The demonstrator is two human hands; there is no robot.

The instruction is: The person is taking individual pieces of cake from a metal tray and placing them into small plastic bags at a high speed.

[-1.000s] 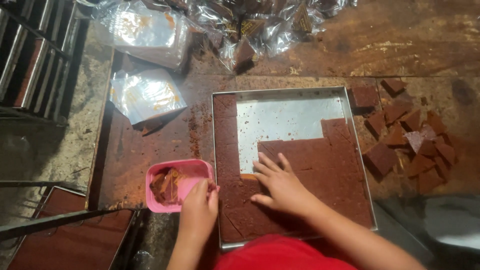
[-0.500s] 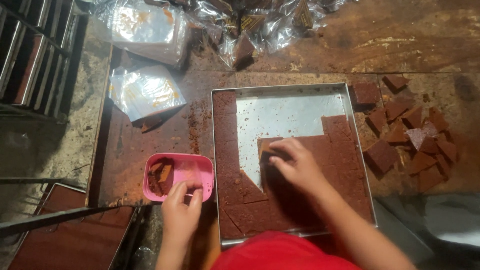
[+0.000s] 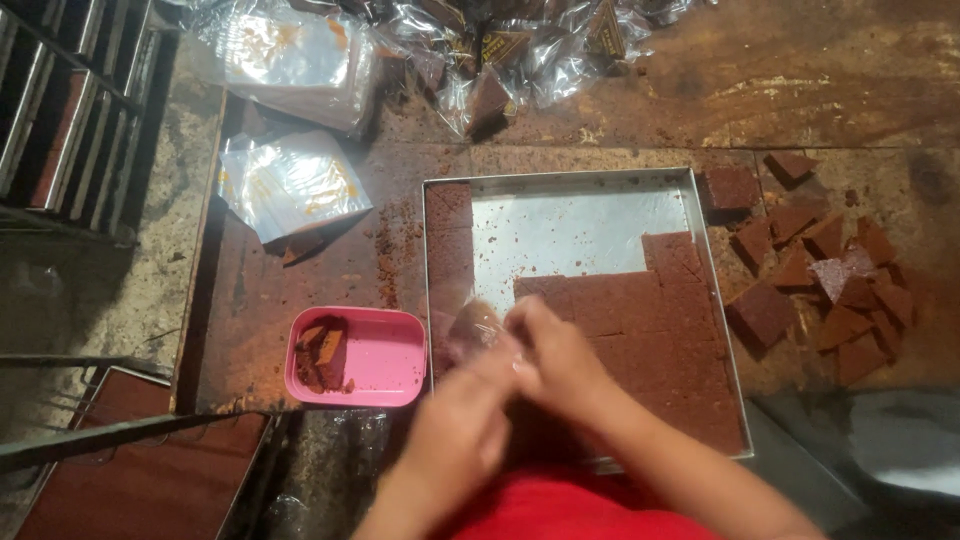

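Over on the left of the counter (image 3: 300, 290) lie clear plastic wrappers (image 3: 290, 185), and nearer the person a pink tub (image 3: 380, 358) holding brown scraps. The left hand (image 3: 455, 435) and right hand (image 3: 560, 360) meet over the metal tray (image 3: 570, 215), both seemingly pinching a small clear wrapper (image 3: 478, 325), though blur hides the grip. The tray keeps a cut brown slab (image 3: 660, 330). Loose brown pieces (image 3: 830, 280) lie right.

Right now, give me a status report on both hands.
Left hand and right hand together over the metal tray, pinching a clear wrapper. Pink tub alongside, clear of them.
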